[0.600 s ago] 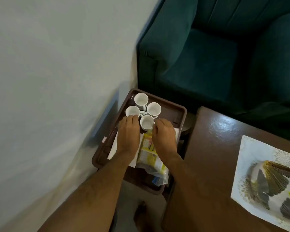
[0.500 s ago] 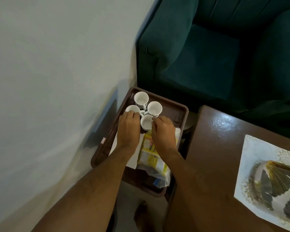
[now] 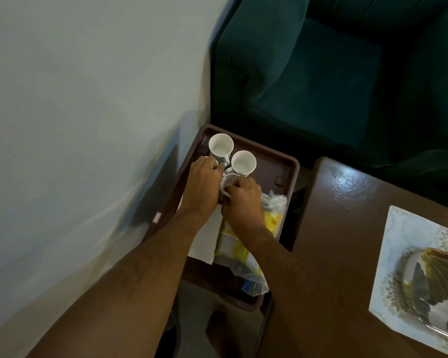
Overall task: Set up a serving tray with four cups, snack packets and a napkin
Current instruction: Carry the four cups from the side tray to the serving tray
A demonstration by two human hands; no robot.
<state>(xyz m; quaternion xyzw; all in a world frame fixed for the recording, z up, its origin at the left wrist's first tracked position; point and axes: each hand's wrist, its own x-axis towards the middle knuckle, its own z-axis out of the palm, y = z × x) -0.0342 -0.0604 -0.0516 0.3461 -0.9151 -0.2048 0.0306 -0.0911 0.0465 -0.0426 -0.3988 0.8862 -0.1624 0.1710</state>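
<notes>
A brown serving tray holds a cluster of white cups at its far end. The far cup and the right cup stand free and upright. My left hand covers the left cup, fingers curled over it. My right hand grips the near cup, of which only part of the rim shows. Under my wrists lie a white napkin and yellow snack packets in clear plastic.
A white wall rises on the left. A teal sofa stands behind the tray. To the right is a dark wooden table with a patterned tissue box. My foot shows below the tray.
Both hands have moved forward onto the cups. The left hand now covers the left cup and the right hand has closed round the near cup.
</notes>
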